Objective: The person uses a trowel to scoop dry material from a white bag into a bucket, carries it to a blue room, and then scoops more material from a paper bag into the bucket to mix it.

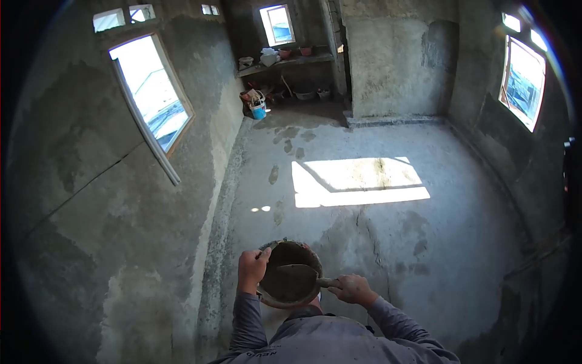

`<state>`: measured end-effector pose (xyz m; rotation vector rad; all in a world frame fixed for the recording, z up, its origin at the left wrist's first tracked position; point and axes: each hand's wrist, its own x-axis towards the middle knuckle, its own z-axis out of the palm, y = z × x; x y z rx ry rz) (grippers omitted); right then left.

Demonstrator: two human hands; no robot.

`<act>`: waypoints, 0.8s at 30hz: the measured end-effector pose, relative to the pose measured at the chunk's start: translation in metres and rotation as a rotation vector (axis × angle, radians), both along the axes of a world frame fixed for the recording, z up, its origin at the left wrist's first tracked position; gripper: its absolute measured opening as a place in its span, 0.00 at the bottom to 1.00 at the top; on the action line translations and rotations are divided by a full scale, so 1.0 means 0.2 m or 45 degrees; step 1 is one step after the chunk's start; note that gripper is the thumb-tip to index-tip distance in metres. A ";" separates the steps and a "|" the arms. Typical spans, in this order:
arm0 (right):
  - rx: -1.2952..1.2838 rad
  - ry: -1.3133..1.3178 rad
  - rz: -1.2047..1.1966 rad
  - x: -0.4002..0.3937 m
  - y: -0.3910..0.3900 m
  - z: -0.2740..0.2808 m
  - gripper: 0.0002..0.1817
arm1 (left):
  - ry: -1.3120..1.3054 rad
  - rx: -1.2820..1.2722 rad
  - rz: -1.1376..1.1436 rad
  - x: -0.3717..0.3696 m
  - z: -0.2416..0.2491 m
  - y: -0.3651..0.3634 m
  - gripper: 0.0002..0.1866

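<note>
Close to my body is a round, dark bucket-like basin [309,250] with a worn reddish rim. My left hand [253,268] grips its left rim, fingers closed over the edge. In my right hand [353,289] is the handle of a trowel [292,274], fingers wrapped round it. The trowel's blade reaches left into the basin, over dark grey contents that look like wet mortar. How deep the contents go cannot be made out.
Bare cement walls surround a concrete floor [461,182] with a sunlit patch and damp marks. A long pale strip [142,124] leans by the left window. At the back are a blue bucket [259,110] and a shelf [291,63] holding several containers.
</note>
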<state>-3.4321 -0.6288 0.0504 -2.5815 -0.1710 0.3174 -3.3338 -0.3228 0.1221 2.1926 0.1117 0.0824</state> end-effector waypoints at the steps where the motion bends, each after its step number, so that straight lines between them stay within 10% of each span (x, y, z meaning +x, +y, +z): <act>1: -0.002 -0.001 -0.001 0.14 -0.04 -0.04 0.24 | -0.001 -0.002 -0.001 0.16 -0.03 -0.05 0.25; 10: 0.079 -0.204 -0.008 1.20 -0.15 -0.14 0.12 | 0.164 0.144 -0.269 1.43 -0.01 -0.36 0.26; 18: 0.041 -0.716 0.161 2.27 -0.60 -0.96 0.06 | 0.004 0.132 -0.324 2.55 0.02 -0.63 0.24; 24: 0.333 -0.181 -0.002 3.26 -0.88 -0.27 0.20 | -0.044 0.214 -0.200 3.32 -0.01 -0.83 0.24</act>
